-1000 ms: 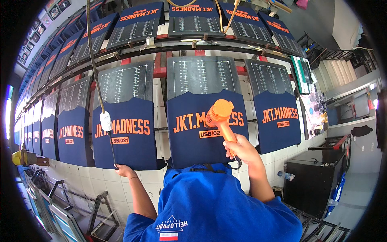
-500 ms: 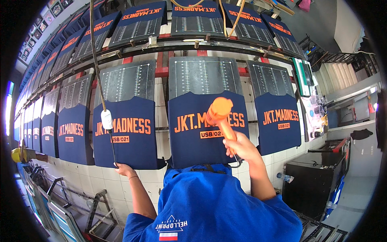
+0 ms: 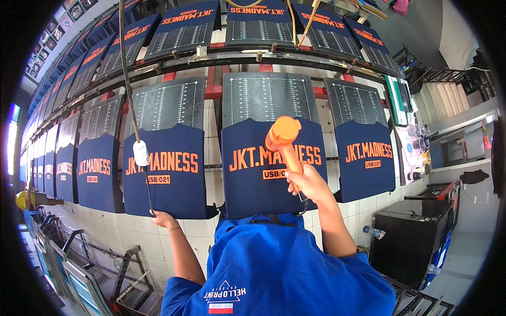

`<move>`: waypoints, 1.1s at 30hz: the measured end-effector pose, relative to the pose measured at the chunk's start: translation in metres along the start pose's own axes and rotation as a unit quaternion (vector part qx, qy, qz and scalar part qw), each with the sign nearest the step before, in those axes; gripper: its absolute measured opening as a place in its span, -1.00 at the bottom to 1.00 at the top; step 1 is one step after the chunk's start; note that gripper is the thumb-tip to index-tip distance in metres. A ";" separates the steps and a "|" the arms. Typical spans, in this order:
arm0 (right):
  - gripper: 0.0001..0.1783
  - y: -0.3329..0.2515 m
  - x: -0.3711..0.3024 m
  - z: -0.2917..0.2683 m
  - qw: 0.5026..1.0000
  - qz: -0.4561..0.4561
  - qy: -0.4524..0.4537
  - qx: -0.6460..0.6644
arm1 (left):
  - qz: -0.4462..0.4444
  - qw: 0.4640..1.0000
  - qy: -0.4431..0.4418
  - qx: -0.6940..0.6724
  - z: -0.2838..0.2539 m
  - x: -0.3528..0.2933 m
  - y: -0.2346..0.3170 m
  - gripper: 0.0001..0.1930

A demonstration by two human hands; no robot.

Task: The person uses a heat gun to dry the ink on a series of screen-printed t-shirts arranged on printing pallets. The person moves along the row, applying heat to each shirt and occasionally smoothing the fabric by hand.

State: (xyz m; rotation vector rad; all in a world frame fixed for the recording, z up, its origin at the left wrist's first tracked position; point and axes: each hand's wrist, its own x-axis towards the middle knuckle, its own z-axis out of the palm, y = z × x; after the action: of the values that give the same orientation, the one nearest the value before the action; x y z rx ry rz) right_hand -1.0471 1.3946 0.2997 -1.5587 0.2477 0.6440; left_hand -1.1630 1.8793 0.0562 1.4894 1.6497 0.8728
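My right hand [image 3: 310, 184] is wrapped round the handle of an orange hair dryer [image 3: 284, 131]. Its head is over the orange print of the navy shirt panel [image 3: 247, 196] in front of me, hiding part of the lettering. A dark cord leaves the handle's lower end. My left hand [image 3: 164, 219] is closed at the lower edge of the neighbouring navy shirt panel [image 3: 182, 197]. Its fingers pinch a thin black cable [image 3: 148, 190], which runs up to a white connector [image 3: 140, 153] hanging on a cord from above.
Dark marked boards [image 3: 269, 97] carry the panels in a row, and a second row [image 3: 258, 34] lies beyond a metal rail. Another navy panel [image 3: 366, 179] is to the right. Cups [image 3: 419, 142] stand far right, above a black cabinet [image 3: 406, 242]. Frames [image 3: 79, 279] lean lower left.
My right hand has shifted slightly left and up, taking the hair dryer with it. My left hand stays almost in place, still on the cable.
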 end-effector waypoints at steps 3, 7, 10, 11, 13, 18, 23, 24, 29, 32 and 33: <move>-0.74 -0.003 0.000 0.002 1.000 -0.004 -0.004 -0.002 | -0.010 1.000 0.001 -0.008 0.001 -0.004 0.004 -0.45; -0.74 -0.004 -0.013 0.002 0.999 0.025 -0.042 -0.019 | -0.002 0.999 0.016 0.041 -0.001 -0.004 0.003 -0.43; -0.73 -0.002 -0.012 0.003 0.998 0.021 -0.054 -0.016 | 0.005 0.997 0.022 0.071 0.000 0.005 -0.005 -0.38; -0.73 -0.001 -0.005 0.004 0.998 0.011 -0.054 -0.011 | 0.000 0.996 0.019 0.085 0.000 0.005 -0.003 -0.36; -0.72 -0.002 0.006 0.006 0.999 -0.004 -0.051 -0.002 | -0.002 0.992 0.024 0.120 0.000 0.002 0.001 -0.33; -0.75 -0.009 0.010 0.007 0.997 -0.016 -0.066 -0.018 | 0.012 0.986 -0.009 0.164 -0.013 0.004 0.003 -0.34; -0.71 0.001 -0.015 -0.008 0.993 0.025 -0.109 -0.023 | 0.077 0.960 -0.090 0.255 -0.036 -0.008 0.004 -0.42; -0.70 0.006 -0.017 -0.011 0.993 0.028 -0.109 -0.021 | 0.093 0.954 -0.096 0.268 -0.040 -0.012 0.005 -0.43; -0.69 0.006 -0.022 -0.004 0.994 0.027 -0.100 -0.013 | 0.014 0.977 -0.094 0.192 -0.050 0.032 -0.013 -0.59; -0.71 0.007 -0.019 -0.005 0.994 0.033 -0.109 0.000 | -0.097 0.989 -0.104 0.039 -0.043 0.028 0.020 -0.62; -0.71 0.006 -0.020 0.002 0.994 0.032 -0.102 0.009 | -0.067 0.992 -0.074 0.075 -0.040 0.050 0.013 -0.61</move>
State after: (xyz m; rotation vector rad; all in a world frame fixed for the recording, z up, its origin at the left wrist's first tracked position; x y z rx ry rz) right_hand -1.0666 1.3911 0.3052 -1.4607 0.1494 0.8426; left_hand -1.1941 1.9300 0.0834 1.4850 1.7131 0.5634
